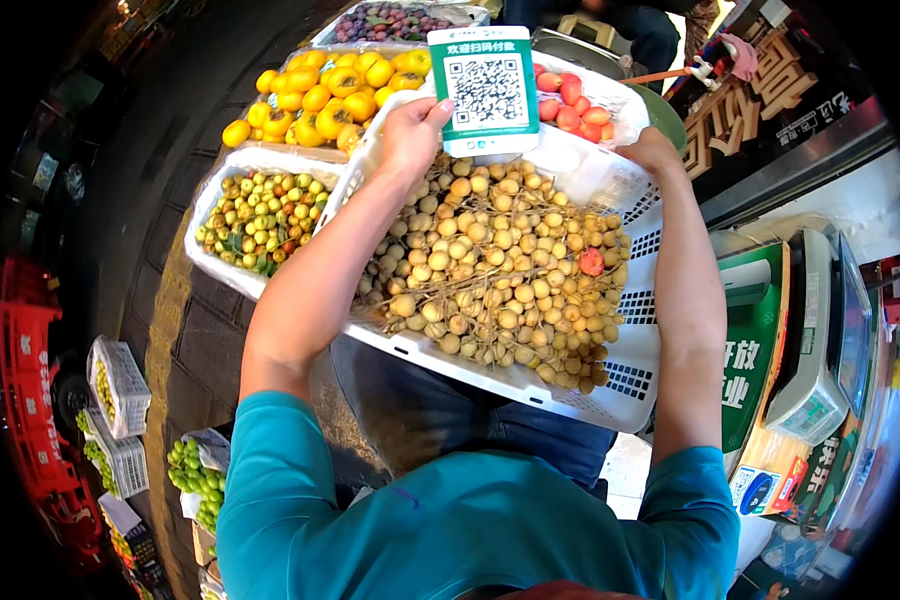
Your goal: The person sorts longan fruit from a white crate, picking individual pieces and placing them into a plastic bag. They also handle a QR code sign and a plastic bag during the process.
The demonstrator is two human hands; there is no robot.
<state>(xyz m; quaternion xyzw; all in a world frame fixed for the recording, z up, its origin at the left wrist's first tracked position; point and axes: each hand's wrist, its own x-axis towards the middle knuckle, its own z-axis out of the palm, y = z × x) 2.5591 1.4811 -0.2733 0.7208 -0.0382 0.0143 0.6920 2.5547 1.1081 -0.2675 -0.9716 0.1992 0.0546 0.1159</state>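
A white plastic basket (610, 385) is in front of me, filled with longans (500, 265) on brown twigs. One small red bumpy fruit (592, 262) lies among them on the right. At the basket's far side, my left hand (410, 135) is closed, its thumb against the left edge of a green-and-white payment code card (485, 90); its other fingers are mostly hidden. My right hand (652, 152) curls around the far right corner of the basket, with its fingertips out of sight.
Yellow persimmons (330, 95), green-brown jujubes (265, 212), dark plums (390, 20) and red fruit (575, 100) surround the basket's left and far sides. On the right stands a weighing scale (815, 390). Fruit crates (120, 390) and a red vehicle (35, 380) are at left.
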